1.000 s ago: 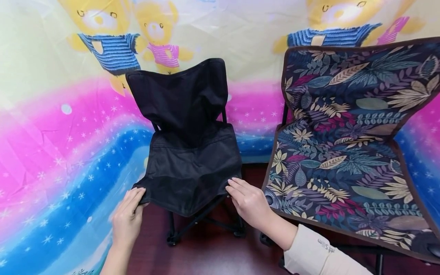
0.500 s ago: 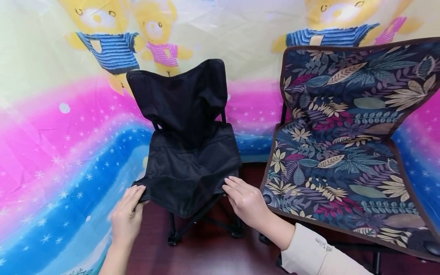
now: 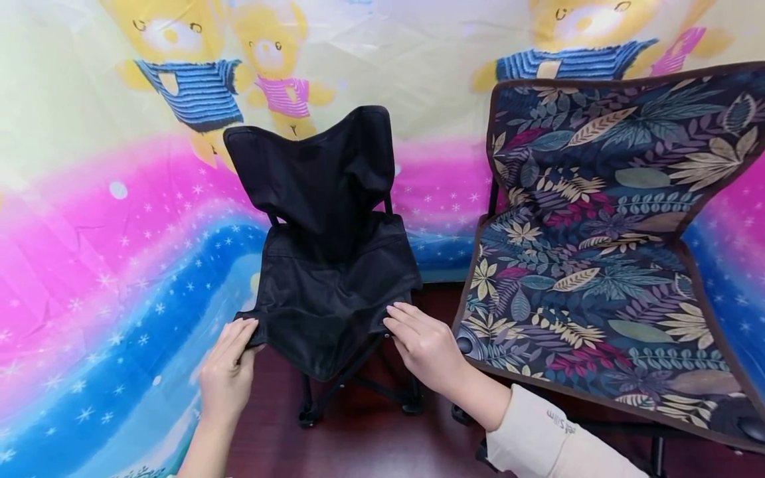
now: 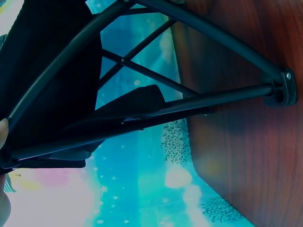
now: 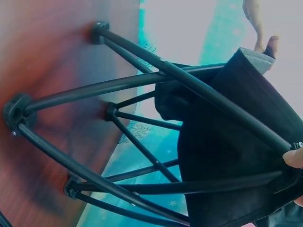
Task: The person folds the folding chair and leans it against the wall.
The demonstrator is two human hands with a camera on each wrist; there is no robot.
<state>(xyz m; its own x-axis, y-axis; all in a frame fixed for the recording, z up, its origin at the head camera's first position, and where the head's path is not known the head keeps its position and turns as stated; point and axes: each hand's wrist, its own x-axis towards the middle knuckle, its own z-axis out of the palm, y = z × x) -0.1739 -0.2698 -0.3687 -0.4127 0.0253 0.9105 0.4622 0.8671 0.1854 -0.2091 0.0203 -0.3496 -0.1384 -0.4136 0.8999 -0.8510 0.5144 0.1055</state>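
Note:
A small black folding chair (image 3: 331,265) stands on the dark wood floor in front of me. My left hand (image 3: 239,342) pinches the seat's front-left corner. My right hand (image 3: 403,325) lies over the front-right corner, fingers curled on the fabric edge. In the left wrist view the chair's black frame tubes (image 4: 142,113) cross under the seat, with one fingertip (image 4: 3,132) at the left edge. The right wrist view shows the leg frame (image 5: 142,118) from below, a fingertip (image 5: 293,158) of my right hand on the seat fabric, and my left hand (image 5: 261,28) holding the far corner.
A larger folding chair (image 3: 597,252) with a leaf-print fabric stands close on the right, almost touching my right forearm. A bright cartoon bear backdrop (image 3: 89,232) hangs behind both chairs and runs down onto the floor at the left. The dark wood floor (image 3: 370,438) shows under the black chair.
Both hands have drawn the seat's front corners slightly toward each other. The seat sags more in the middle and the front-left foot has shifted right.

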